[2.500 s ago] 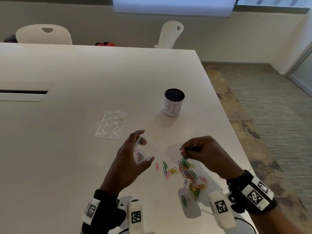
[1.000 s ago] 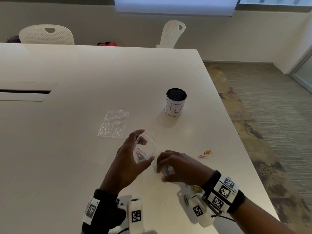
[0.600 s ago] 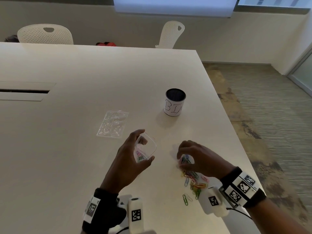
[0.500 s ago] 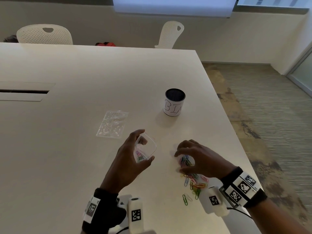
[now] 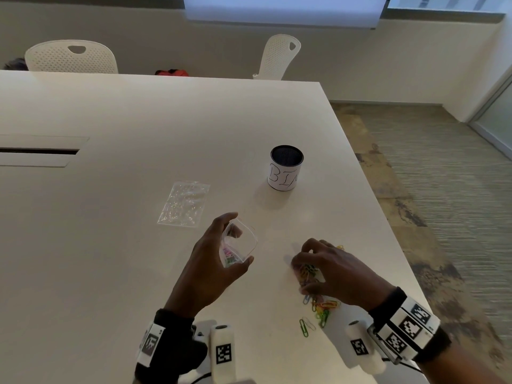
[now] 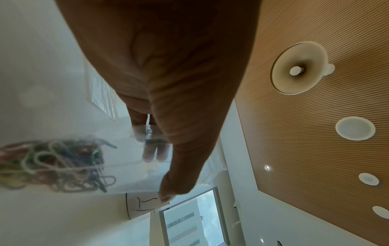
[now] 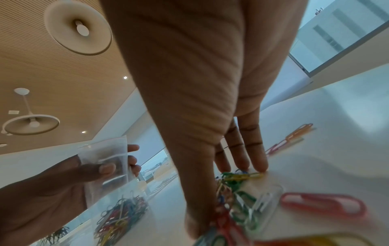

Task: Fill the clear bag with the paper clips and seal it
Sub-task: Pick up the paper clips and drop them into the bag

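My left hand grips a small clear bag upright just above the white table, its mouth held open. Several coloured paper clips lie in the bag's bottom, blurred in the left wrist view. To its right, my right hand is down on the loose pile of paper clips. Its fingertips and thumb close round a cluster of clips. A red clip lies beside that hand. Two more clips lie beyond it.
A white cup marked "BIN" stands behind the hands. A second clear bag lies flat to the left of it. The table's right edge runs close to my right hand. White chairs stand at the far side.
My right hand left the bag's mouth, went back right to the pile and has curled its fingers round a cluster of clips. The left hand has held the bag still.
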Available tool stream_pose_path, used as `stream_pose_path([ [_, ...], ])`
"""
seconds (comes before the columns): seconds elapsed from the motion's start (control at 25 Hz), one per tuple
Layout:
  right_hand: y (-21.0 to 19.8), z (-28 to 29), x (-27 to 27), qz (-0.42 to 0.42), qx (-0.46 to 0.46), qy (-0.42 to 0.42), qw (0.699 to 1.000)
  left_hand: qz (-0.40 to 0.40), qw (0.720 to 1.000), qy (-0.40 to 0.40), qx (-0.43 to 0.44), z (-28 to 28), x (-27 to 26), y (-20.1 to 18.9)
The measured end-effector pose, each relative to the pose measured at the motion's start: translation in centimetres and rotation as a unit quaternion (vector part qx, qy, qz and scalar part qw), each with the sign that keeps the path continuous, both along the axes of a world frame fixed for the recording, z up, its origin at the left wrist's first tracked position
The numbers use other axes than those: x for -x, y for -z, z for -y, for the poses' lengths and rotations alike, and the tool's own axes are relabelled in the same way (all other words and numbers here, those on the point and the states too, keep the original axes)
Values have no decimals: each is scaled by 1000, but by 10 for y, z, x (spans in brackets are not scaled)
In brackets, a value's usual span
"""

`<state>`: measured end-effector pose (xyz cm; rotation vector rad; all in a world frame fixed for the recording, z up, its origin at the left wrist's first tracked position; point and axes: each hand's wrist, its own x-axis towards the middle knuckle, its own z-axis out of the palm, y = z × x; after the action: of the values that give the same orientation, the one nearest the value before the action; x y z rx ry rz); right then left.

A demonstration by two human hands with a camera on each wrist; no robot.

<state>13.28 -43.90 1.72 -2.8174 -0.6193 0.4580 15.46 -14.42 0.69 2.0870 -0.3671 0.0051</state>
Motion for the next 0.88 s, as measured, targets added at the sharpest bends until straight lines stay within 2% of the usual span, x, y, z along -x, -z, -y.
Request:
stream_pose_path([
  [0.16, 4, -10, 7, 24, -38, 18, 999, -3, 1000, 0, -1, 0, 0, 1],
  [0.36, 8, -16, 3, 42, -42, 49, 997, -5, 1000, -1, -3, 1, 0, -1],
  [0.64, 6, -2, -6, 35, -119, 104, 987, -5, 1000, -4, 0, 0, 2, -2],
  [0.8, -4, 5, -7, 15, -202, 151, 968, -2, 1000, -1, 3, 1, 2, -2],
  [0.88, -17, 3, -7, -13, -284, 197, 938, -2, 1000, 1, 3, 3, 2, -2],
])
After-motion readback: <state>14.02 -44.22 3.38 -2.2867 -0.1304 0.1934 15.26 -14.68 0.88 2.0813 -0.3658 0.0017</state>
